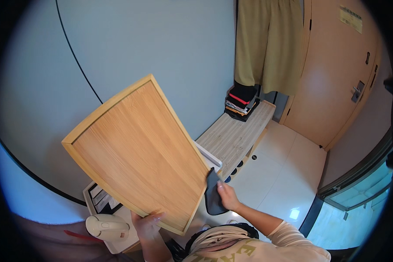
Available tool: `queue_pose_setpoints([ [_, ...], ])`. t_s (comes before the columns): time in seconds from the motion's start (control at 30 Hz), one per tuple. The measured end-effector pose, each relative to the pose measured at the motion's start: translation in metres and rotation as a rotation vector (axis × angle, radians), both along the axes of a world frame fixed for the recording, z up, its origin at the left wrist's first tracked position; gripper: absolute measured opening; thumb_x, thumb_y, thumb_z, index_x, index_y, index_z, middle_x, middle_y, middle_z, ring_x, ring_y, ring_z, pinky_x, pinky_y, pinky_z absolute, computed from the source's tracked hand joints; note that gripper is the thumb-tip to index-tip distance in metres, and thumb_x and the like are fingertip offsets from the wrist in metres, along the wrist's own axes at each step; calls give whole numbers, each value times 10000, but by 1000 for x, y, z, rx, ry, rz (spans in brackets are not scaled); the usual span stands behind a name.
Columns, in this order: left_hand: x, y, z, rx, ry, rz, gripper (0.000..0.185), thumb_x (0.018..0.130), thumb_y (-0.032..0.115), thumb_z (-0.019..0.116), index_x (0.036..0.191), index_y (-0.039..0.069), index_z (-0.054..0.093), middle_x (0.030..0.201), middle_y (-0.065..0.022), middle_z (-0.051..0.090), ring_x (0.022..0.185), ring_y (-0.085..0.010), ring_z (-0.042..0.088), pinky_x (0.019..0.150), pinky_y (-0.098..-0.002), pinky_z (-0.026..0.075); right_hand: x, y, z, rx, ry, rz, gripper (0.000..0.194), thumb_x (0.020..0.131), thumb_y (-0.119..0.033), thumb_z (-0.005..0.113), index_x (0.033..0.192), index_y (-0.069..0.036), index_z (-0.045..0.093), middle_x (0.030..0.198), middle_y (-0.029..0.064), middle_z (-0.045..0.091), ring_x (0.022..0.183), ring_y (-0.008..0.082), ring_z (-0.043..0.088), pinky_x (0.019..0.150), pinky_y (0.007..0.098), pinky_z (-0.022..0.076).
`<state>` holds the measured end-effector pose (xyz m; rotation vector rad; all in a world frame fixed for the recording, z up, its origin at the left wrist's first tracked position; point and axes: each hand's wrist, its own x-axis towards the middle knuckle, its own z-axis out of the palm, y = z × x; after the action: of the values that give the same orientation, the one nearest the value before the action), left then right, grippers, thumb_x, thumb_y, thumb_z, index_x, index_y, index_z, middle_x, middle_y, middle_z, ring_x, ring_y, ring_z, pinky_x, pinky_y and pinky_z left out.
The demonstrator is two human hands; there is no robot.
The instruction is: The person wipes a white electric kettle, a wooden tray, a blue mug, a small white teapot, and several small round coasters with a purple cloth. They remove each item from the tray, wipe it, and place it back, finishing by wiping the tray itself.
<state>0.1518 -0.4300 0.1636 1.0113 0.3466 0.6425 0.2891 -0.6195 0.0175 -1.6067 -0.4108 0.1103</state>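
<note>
A large framed wood-grain panel (140, 154), like a tray or a shallow drawer, is held up tilted before me. My left hand (147, 222) grips its lower edge, with the thumb on the inner face. My right hand (228, 196) pinches a dark grey cloth (213, 193) at the panel's lower right edge. The cloth hangs down from the fingers, and its upper tip touches or nearly touches the frame. The panel's back side is hidden from me.
At lower left a white electric kettle (109, 227) stands on a small table with a black tray (101, 198). Behind the panel is a slatted bench (235, 137) bearing folded clothes (240, 101). Olive trousers (268, 46) hang beside a wooden door (337, 72). A glass enclosure (360, 193) is at right.
</note>
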Motion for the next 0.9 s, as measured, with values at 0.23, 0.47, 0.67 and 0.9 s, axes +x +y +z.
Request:
queue_pose_setpoints([
  [0.23, 17, -19, -9, -46, -180, -256, 633, 582, -111, 670, 1178, -51, 466, 1049, -153, 587, 940, -252, 594, 802, -348, 500, 32, 19, 20, 862, 811, 75, 546, 959, -472, 317, 1319, -74, 417, 1292, 80, 502, 1147, 215, 503, 998, 359, 376],
  [0.47, 48, -61, -19, 427, -222, -199, 199, 747, 15, 656, 932, -22, 594, 876, -75, 627, 787, -152, 607, 701, -288, 481, 0, 42, 39, 844, 844, 100, 492, 984, -384, 299, 1369, -83, 350, 1344, 74, 443, 1184, 223, 463, 1013, 360, 352],
  [0.67, 78, -37, -27, 722, -189, -32, 121, 755, 13, 601, 850, -7, 528, 755, -103, 537, 619, -212, 533, 571, -302, 438, -54, 42, 43, 592, 752, 167, 429, 974, -214, 340, 1356, -21, 369, 1320, 81, 460, 1170, 184, 460, 1005, 323, 336],
  [0.9, 101, 31, -53, 1106, -114, 3, 674, 703, -79, 507, 1353, 61, 399, 1420, -192, 325, 1313, -389, 295, 1034, -463, 310, -20, 22, 38, 420, 759, -242, 316, 900, -385, 526, 751, -106, 537, 705, -7, 506, 673, 117, 495, 655, 271, 412],
])
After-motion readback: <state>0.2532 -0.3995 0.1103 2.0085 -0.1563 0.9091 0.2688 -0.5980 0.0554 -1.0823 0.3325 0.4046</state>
